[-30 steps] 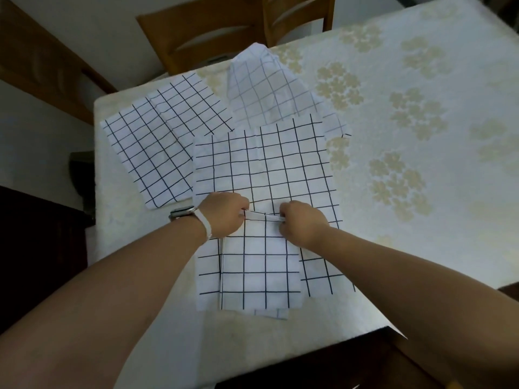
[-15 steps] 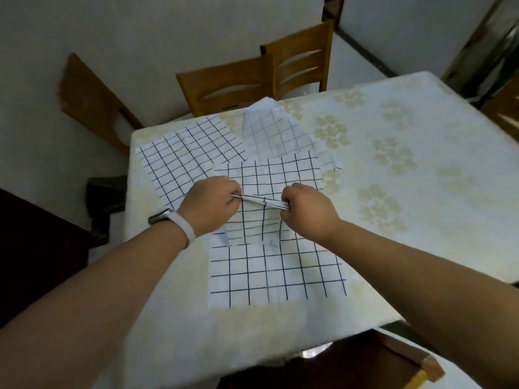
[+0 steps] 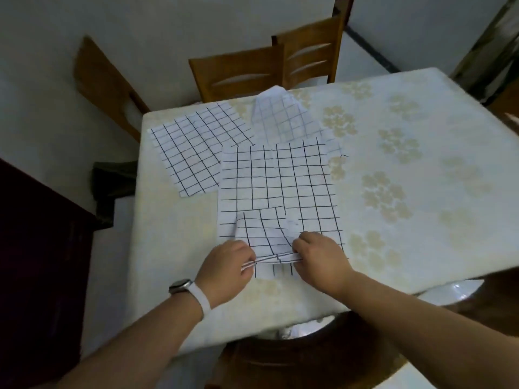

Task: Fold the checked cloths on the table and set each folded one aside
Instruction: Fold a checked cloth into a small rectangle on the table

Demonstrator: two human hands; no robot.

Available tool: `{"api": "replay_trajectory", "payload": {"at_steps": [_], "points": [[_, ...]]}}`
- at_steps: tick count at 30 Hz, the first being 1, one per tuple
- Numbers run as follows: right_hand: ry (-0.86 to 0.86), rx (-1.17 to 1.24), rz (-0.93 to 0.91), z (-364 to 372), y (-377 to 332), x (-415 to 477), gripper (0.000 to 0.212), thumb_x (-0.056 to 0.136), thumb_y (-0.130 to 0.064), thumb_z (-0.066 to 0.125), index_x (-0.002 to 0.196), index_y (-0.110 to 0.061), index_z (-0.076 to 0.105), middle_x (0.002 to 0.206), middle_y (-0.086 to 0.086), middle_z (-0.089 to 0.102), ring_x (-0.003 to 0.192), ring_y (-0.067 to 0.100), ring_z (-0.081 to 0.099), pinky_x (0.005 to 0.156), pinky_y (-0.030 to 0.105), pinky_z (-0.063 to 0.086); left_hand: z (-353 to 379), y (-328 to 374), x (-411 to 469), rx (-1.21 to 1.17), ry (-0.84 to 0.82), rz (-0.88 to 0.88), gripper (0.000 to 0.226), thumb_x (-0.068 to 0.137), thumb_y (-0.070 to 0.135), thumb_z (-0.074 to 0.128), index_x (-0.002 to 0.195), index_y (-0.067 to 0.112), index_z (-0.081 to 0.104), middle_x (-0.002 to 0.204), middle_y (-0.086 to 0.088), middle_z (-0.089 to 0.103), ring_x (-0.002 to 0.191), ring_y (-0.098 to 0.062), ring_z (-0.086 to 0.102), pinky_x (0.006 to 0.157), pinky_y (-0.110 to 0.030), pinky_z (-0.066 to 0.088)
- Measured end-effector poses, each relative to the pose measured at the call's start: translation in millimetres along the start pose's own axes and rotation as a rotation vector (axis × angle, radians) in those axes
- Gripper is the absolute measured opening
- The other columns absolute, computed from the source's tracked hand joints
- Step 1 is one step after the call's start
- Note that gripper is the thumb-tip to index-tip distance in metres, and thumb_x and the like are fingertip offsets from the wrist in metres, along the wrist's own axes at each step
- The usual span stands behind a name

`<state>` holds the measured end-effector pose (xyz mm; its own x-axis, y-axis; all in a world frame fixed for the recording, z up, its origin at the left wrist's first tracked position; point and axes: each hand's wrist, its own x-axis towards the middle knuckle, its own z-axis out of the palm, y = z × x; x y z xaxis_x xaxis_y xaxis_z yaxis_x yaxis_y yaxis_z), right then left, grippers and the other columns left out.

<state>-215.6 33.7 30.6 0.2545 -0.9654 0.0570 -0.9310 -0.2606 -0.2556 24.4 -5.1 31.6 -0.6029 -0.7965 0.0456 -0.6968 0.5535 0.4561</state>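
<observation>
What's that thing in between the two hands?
In the head view, the folded edge of a small white cloth with black checks stretches between the left hand and the right hand; both pinch it.

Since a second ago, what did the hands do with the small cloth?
Left hand and right hand drew the pinched edge of the small white black-checked cloth toward the person, folding it over. Both still pinch it; the larger checked cloth beneath stayed.
</observation>
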Motion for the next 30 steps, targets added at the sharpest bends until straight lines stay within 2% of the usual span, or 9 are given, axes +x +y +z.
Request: {"api": "replay_trajectory", "payload": {"at_steps": [5, 9, 13, 16, 18, 20, 24, 27, 30], "points": [[-0.224, -0.111, -0.093, 35.3, -2.8, -37.7, 0.021, 0.056, -0.016, 0.075, 0.070, -0.013, 0.059, 0.069, 0.005, 0.057, 0.058, 0.027, 0.056, 0.047, 0.030, 0.041, 54.1, 2.5, -42.7, 0.026, -0.134, -0.025, 0.012, 0.073, 0.021, 0.061, 0.084, 0.021, 0.065, 0.089, 0.005, 0.061, 0.085, -0.020, 0.058, 0.072, -0.033, 0.051], [-0.324, -0.174, -0.136, 53.5, 0.7, -51.6, 0.029, 0.050, -0.018, 0.080, 0.071, -0.016, 0.060, 0.072, 0.003, 0.057, 0.059, 0.025, 0.057, 0.046, 0.030, 0.042, 81.3, 1.7, -61.5, 0.127, -0.216, -0.027, 0.034, 0.061, 0.019, 0.071, 0.094, 0.021, 0.066, 0.115, -0.001, 0.064, 0.110, -0.022, 0.056, 0.089, -0.038, 0.054], [-0.429, -0.200, -0.119, 63.2, 3.6, -61.4, 0.026, 0.058, -0.019, 0.078, 0.079, -0.017, 0.064, 0.080, 0.004, 0.060, 0.069, 0.026, 0.060, 0.053, 0.033, 0.047, 94.1, 0.3, -70.4, 0.169, -0.273, -0.074, 0.049, 0.073, 0.017, 0.068, 0.121, 0.021, 0.062, 0.144, -0.004, 0.049, 0.138, -0.025, 0.040, 0.111, -0.035, 0.029], [-0.469, -0.211, -0.139, 59.1, 1.0, -64.9, 0.020, 0.075, -0.018, 0.066, 0.095, -0.014, 0.064, 0.095, 0.008, 0.060, 0.085, 0.029, 0.060, 0.066, 0.038, 0.048, 97.4, -1.6, -71.9, 0.141, -0.234, -0.021, 0.049, 0.085, 0.014, 0.056, 0.134, 0.019, 0.053, 0.154, -0.003, 0.035, 0.146, -0.022, 0.024, 0.114, -0.030, 0.015], [-0.491, -0.219, -0.148, 59.8, 0.6, -68.4, 0.024, 0.083, -0.015, 0.058, 0.106, -0.012, 0.061, 0.107, 0.010, 0.058, 0.096, 0.031, 0.056, 0.075, 0.041, 0.046, 97.8, -3.7, -71.5, 0.129, -0.243, 0.006, 0.049, 0.088, 0.012, 0.052, 0.137, 0.018, 0.050, 0.156, -0.002, 0.032, 0.147, -0.020, 0.022, 0.113, -0.028, 0.010], [-0.493, -0.211, -0.157, 60.8, -0.1, -71.8, 0.024, 0.082, -0.011, 0.058, 0.105, -0.011, 0.061, 0.105, 0.011, 0.059, 0.095, 0.032, 0.057, 0.074, 0.041, 0.047, 96.9, -6.0, -70.8, 0.112, -0.261, 0.034, 0.048, 0.087, 0.011, 0.053, 0.136, 0.018, 0.052, 0.154, -0.002, 0.035, 0.145, -0.019, 0.025, 0.114, -0.030, 0.011], [-0.509, -0.176, -0.146, 62.6, -1.6, -77.2, 0.026, 0.085, -0.009, 0.054, 0.111, -0.013, 0.058, 0.109, 0.009, 0.057, 0.098, 0.030, 0.055, 0.078, 0.040, 0.046, 96.9, -12.5, -70.2, 0.070, -0.259, 0.052, 0.034, 0.081, 0.011, 0.063, 0.115, 0.017, 0.068, 0.139, -0.004, 0.055, 0.134, -0.023, 0.045, 0.112, -0.040, 0.034], [-0.445, -0.080, -0.089, 58.9, 0.1, -76.6, 0.018, 0.081, -0.013, 0.059, 0.099, -0.013, 0.059, 0.099, 0.009, 0.059, 0.088, 0.030, 0.057, 0.069, 0.039, 0.046, 89.8, -10.7, -64.3, -0.008, -0.221, -0.003, 0.026, 0.090, 0.016, 0.058, 0.115, 0.016, 0.068, 0.133, -0.001, 0.061, 0.129, -0.018, 0.050, 0.109, -0.035, 0.039], [-0.348, 0.057, 0.053, 55.1, 2.0, -74.2, 0.010, 0.077, -0.020, 0.059, 0.084, -0.014, 0.057, 0.086, 0.004, 0.058, 0.077, 0.028, 0.058, 0.059, 0.035, 0.044, 72.0, -6.3, -49.0, -0.114, -0.226, -0.094, 0.024, 0.096, 0.023, 0.050, 0.112, 0.017, 0.066, 0.112, 0.002, 0.067, 0.105, -0.014, 0.058, 0.094, -0.030, 0.047]]}}
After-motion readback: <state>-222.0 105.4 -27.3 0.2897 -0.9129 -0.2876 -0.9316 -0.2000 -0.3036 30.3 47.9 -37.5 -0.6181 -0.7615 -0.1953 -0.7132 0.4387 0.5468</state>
